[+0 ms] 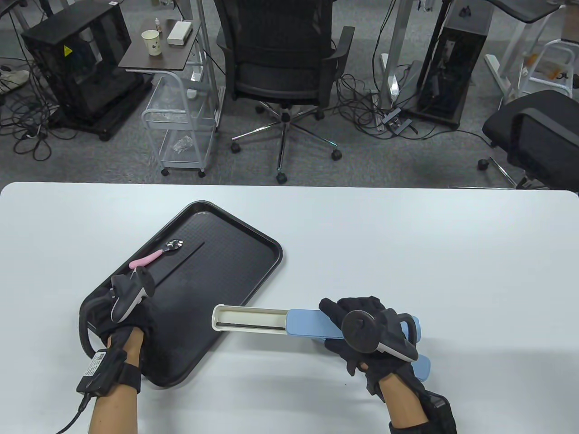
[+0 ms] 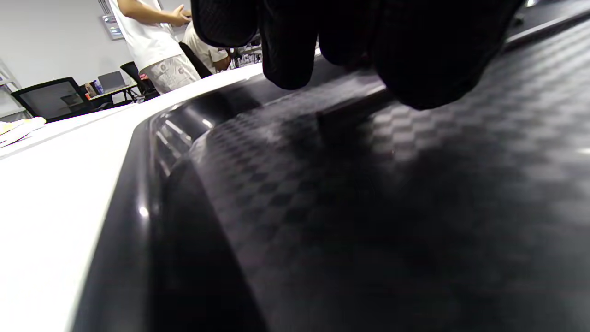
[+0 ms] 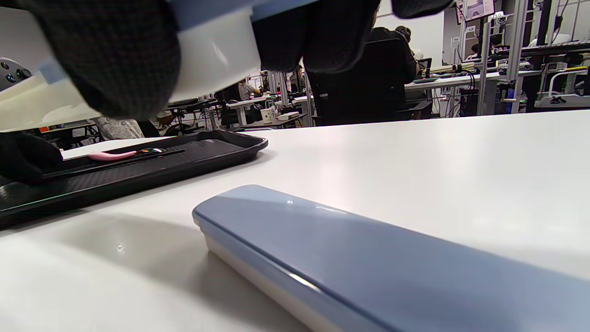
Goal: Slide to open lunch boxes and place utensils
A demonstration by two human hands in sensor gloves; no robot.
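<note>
— What's nearest to us?

— A second lunch box (image 3: 368, 258), flat on the white table (image 1: 407, 253) at about five o'clock, just under the right wrist. Long and narrow, pale blue lid over a cream base, lid fully on. From above only its end pokes out beyond the glove.

— And the right hand (image 1: 366, 334)?

— Its fingers are curled round the other lunch box (image 1: 316, 322), gripping it by the blue lid. The right wrist view shows that box lifted off the table. The lid is slid back toward three o'clock, so the cream tray sticks out toward nine o'clock, open on top with a dark strip lying along its inside. The open end reaches over the edge of the black tray (image 1: 253, 271).

— The left hand (image 1: 131, 307)?

— Down at seven o'clock, resting on the black tray's near corner. The left wrist view shows fingertips (image 2: 288, 60) curled down close to the tray's checkered floor; whether they pinch anything I cannot tell.

— Anything farther out?

— Toward ten o'clock on the tray lies a spoon (image 1: 158, 255), pink handle, shiny bowl pointing away, with a thin dark stick (image 1: 181, 262) alongside. Beyond the table, an office chair (image 1: 285, 68) at twelve o'clock and a side table with a paper cup (image 1: 153, 42) at eleven.
</note>
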